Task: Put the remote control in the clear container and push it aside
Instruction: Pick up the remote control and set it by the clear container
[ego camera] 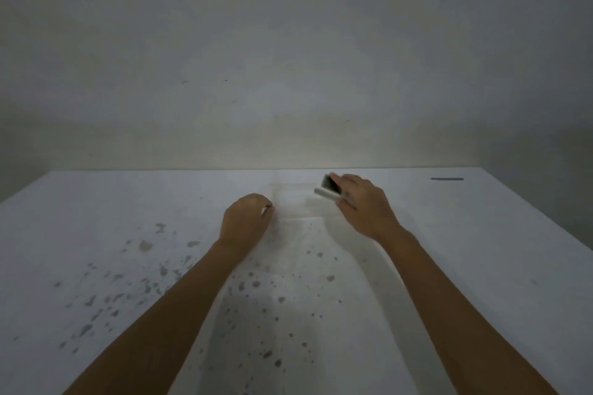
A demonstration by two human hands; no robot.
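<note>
My right hand (362, 205) grips a white remote control (328, 188) with a dark face, holding it tilted above the far middle of the table. A clear container (293, 202) stands faintly visible between my two hands, its walls almost invisible against the white surface; the remote hangs over its right side. My left hand (245, 218) is curled at the container's left wall, fingers bent; whether it grips the wall I cannot tell.
The white table (96, 218) is speckled with grey stains in the near middle and left. A thin dark strip (447, 179) lies at the far right near the back edge. A plain wall rises behind the table.
</note>
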